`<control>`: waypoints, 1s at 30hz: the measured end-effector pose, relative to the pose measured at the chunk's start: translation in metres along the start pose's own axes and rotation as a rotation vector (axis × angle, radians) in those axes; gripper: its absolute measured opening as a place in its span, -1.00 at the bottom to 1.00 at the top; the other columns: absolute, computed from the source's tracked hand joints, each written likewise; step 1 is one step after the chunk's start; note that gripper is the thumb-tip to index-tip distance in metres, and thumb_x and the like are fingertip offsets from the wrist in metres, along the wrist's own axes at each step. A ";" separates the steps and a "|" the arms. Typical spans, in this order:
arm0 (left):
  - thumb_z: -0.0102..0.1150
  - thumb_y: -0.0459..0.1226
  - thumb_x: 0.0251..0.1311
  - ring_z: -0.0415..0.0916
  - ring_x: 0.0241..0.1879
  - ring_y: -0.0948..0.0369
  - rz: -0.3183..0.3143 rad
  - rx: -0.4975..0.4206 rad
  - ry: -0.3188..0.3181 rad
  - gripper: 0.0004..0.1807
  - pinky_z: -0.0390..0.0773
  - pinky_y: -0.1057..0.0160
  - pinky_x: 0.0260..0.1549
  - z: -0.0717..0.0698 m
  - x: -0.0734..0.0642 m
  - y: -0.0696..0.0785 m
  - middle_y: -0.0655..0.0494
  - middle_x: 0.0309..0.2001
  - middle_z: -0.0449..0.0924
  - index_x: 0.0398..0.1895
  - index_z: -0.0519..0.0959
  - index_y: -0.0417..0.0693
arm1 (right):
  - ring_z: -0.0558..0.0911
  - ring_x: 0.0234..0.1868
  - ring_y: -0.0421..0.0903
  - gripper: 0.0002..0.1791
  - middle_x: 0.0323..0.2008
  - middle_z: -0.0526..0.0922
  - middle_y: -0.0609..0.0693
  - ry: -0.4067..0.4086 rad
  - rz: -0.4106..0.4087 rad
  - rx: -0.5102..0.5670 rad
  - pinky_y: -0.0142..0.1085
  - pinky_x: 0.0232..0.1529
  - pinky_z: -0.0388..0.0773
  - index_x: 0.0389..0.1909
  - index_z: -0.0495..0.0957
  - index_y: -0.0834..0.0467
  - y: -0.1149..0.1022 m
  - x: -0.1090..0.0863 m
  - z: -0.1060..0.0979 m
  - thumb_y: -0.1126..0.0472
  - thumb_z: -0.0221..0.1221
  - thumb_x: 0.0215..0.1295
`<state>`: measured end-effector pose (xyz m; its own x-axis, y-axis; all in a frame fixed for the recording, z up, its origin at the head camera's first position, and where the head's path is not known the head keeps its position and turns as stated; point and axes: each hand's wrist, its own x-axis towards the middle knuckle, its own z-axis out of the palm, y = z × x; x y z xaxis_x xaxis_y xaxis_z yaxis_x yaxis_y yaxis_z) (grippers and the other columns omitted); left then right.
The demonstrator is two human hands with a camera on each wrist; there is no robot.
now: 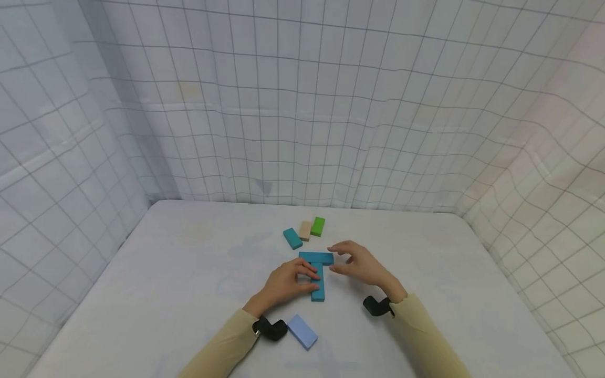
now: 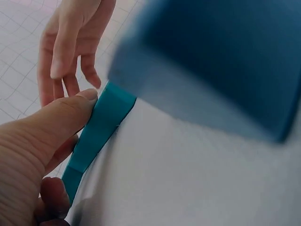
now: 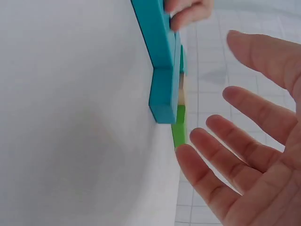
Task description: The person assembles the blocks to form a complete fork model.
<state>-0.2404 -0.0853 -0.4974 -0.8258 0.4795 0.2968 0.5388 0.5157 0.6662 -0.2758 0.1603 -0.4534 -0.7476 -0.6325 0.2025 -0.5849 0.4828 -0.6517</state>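
Two long teal-blue blocks lie flat on the white table in a T: a crossbar block at the far side, and a stem block running from its middle toward me. My left hand lies along the stem's left side, thumb and fingertips touching its upper face, with part of the block hidden under them. In the left wrist view the thumb meets the edge of the teal block. To the right of the crossbar, my right hand hovers with spread fingers and holds nothing; the crossbar's end faces its palm.
Beyond the T stand a short teal block, a beige block and a green block. A lavender-blue block lies nearer me, beside the left wrist camera. White gridded curtains surround the table at the back and sides.
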 end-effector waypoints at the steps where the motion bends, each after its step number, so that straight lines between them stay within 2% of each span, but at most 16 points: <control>1: 0.36 -0.01 0.06 0.49 -0.09 0.30 -0.001 0.001 0.001 -0.77 0.49 0.21 -0.17 0.000 0.000 0.000 0.39 -0.13 0.52 -0.24 0.73 0.17 | 0.51 0.01 0.07 -0.51 0.07 0.50 0.02 0.013 -0.016 0.001 -0.14 -0.14 0.51 0.12 0.51 0.21 -0.002 -0.004 0.001 0.06 0.28 0.23; 3: 0.36 -0.02 0.07 0.49 -0.09 0.30 0.003 0.003 0.005 -0.78 0.49 0.22 -0.18 -0.001 -0.001 0.001 0.39 -0.14 0.53 -0.24 0.73 0.16 | 0.51 0.00 0.06 -0.54 0.03 0.53 -0.01 0.021 -0.047 0.008 -0.11 -0.15 0.51 0.07 0.54 0.20 -0.008 -0.011 0.005 0.04 0.29 0.22; 6: 0.37 -0.04 0.06 0.50 -0.11 0.30 0.004 0.007 0.010 -0.78 0.49 0.23 -0.21 -0.001 -0.001 0.002 0.37 -0.14 0.53 -0.24 0.74 0.14 | 0.53 -0.05 0.03 -0.56 -0.04 0.57 0.00 -0.010 -0.089 0.031 -0.08 -0.17 0.50 0.00 0.57 0.19 -0.017 -0.020 0.011 0.02 0.31 0.19; 10: 0.38 -0.05 0.05 0.50 -0.12 0.31 0.000 0.012 0.014 -0.78 0.49 0.26 -0.24 -0.001 -0.001 0.002 0.37 -0.13 0.53 -0.24 0.74 0.15 | 0.53 -0.11 -0.06 -0.55 -0.12 0.60 -0.05 -0.079 -0.076 0.029 -0.14 -0.16 0.49 -0.07 0.61 0.11 -0.028 -0.029 0.021 -0.08 0.34 0.12; 14: 0.39 -0.06 0.04 0.49 -0.11 0.30 0.005 0.009 0.018 -0.78 0.49 0.26 -0.23 0.000 0.000 0.002 0.36 -0.13 0.53 -0.24 0.74 0.15 | 0.52 -0.18 -0.14 -0.54 -0.18 0.60 -0.17 -0.117 -0.053 -0.012 -0.26 -0.17 0.47 -0.13 0.63 0.03 -0.038 -0.036 0.032 -0.19 0.34 0.05; 20: 0.39 -0.06 0.04 0.49 -0.09 0.29 0.012 -0.007 0.024 -0.78 0.49 0.25 -0.23 0.000 -0.001 0.002 0.36 -0.13 0.54 -0.24 0.74 0.15 | 0.51 -0.24 -0.22 -0.51 -0.22 0.58 -0.23 -0.179 -0.037 -0.059 -0.38 -0.22 0.43 -0.15 0.63 0.01 -0.056 -0.039 0.043 -0.23 0.35 0.00; 24: 0.39 -0.05 0.04 0.49 -0.09 0.30 0.009 -0.008 0.021 -0.78 0.48 0.28 -0.25 0.001 0.000 0.002 0.36 -0.12 0.54 -0.23 0.74 0.16 | 0.49 -0.27 -0.30 -0.48 -0.31 0.53 -0.27 -0.219 -0.035 -0.123 -0.41 -0.25 0.43 -0.17 0.61 0.01 -0.065 -0.041 0.050 -0.26 0.36 -0.05; 30: 0.38 -0.03 0.05 0.50 -0.09 0.29 0.012 0.000 0.027 -0.77 0.48 0.29 -0.28 0.001 -0.001 0.002 0.37 -0.11 0.54 -0.23 0.74 0.15 | 0.38 -0.41 -0.37 -0.42 -0.46 0.41 -0.32 -0.238 -0.034 -0.247 -0.47 -0.40 0.37 -0.25 0.54 -0.05 -0.070 -0.042 0.064 -0.39 0.32 -0.14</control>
<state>-0.2385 -0.0843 -0.4970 -0.8233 0.4667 0.3230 0.5489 0.5099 0.6623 -0.1838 0.1144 -0.4633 -0.6493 -0.7601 0.0261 -0.6882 0.5727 -0.4454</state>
